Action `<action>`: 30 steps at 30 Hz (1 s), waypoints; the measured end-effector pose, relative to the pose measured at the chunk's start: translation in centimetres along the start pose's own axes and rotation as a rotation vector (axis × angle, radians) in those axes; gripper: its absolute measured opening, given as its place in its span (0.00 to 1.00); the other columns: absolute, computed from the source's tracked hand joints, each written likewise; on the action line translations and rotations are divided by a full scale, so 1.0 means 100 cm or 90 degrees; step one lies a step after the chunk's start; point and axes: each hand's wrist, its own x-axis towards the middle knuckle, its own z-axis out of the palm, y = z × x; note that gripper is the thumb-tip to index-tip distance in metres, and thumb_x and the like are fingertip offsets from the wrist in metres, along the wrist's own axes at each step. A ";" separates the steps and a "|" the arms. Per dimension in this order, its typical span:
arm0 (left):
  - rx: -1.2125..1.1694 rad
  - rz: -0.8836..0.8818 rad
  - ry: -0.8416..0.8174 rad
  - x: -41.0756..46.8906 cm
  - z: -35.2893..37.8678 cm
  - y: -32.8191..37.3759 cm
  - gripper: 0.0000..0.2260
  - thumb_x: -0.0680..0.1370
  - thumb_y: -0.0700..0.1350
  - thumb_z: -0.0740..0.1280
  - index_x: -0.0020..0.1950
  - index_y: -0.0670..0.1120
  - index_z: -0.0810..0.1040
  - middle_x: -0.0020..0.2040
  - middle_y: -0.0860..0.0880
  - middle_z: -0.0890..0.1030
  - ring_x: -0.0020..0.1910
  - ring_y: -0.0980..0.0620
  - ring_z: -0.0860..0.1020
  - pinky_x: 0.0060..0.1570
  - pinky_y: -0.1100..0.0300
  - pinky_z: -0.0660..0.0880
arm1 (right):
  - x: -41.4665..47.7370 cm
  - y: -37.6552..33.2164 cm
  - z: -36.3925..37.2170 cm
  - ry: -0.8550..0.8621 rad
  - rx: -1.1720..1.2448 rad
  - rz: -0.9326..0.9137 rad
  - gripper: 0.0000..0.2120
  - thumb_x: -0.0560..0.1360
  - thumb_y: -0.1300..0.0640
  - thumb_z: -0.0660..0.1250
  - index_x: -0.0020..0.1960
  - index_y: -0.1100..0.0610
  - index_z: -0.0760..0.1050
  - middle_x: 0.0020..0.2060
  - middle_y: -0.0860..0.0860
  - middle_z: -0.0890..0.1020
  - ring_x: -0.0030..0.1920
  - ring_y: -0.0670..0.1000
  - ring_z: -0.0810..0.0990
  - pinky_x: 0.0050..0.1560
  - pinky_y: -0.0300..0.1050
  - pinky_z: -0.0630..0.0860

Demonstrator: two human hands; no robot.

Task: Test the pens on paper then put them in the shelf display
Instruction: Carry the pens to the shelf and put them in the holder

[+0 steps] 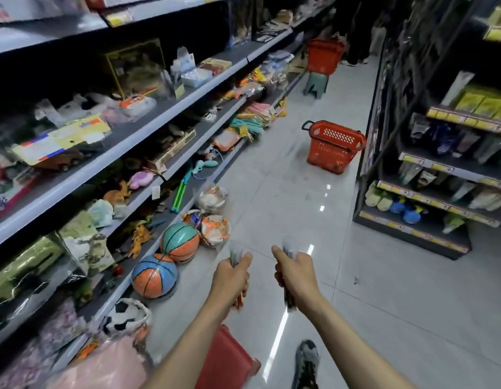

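Two bundles of pens (236, 256) — one clenched in the left hand (230, 279), one in the right hand (296, 276), held over the aisle floor (384, 276). Likely mid-carry; no paper or pen display in sight — next, finding one.

Pretty dim aisle, lit from overhead: white glare streaks on the glossy floor (384, 290) around 6 o'clock. Motion blur all over (shelves (75, 178) at 9 o'clock are worst), pens (236, 254) just smears. Fisheye bends the edges; 12 o'clock goes nearly black.
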 end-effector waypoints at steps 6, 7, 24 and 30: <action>-0.027 -0.004 0.081 0.075 0.074 0.076 0.15 0.81 0.56 0.69 0.42 0.47 0.73 0.29 0.50 0.74 0.27 0.50 0.72 0.31 0.58 0.70 | 0.128 -0.064 -0.042 -0.111 -0.036 -0.026 0.19 0.76 0.55 0.69 0.32 0.53 0.63 0.26 0.52 0.66 0.27 0.52 0.66 0.33 0.47 0.64; -0.030 -0.006 0.084 0.085 0.082 0.087 0.14 0.81 0.55 0.70 0.43 0.47 0.73 0.30 0.50 0.74 0.27 0.51 0.72 0.30 0.59 0.69 | 0.146 -0.073 -0.047 -0.133 -0.048 -0.027 0.19 0.76 0.56 0.69 0.32 0.52 0.63 0.25 0.51 0.66 0.26 0.52 0.65 0.33 0.47 0.64; -0.150 -0.002 0.229 0.320 0.063 0.243 0.14 0.77 0.54 0.70 0.38 0.47 0.74 0.28 0.48 0.73 0.25 0.49 0.70 0.32 0.57 0.66 | 0.412 -0.231 0.064 -0.333 -0.107 -0.065 0.21 0.77 0.58 0.70 0.27 0.53 0.70 0.25 0.49 0.70 0.26 0.51 0.67 0.30 0.44 0.64; -0.160 0.009 0.228 0.434 0.042 0.306 0.12 0.74 0.55 0.71 0.41 0.48 0.73 0.30 0.48 0.73 0.24 0.49 0.70 0.29 0.58 0.67 | 0.508 -0.290 0.119 -0.336 -0.106 -0.086 0.13 0.76 0.58 0.70 0.34 0.55 0.72 0.26 0.51 0.71 0.28 0.51 0.68 0.33 0.47 0.65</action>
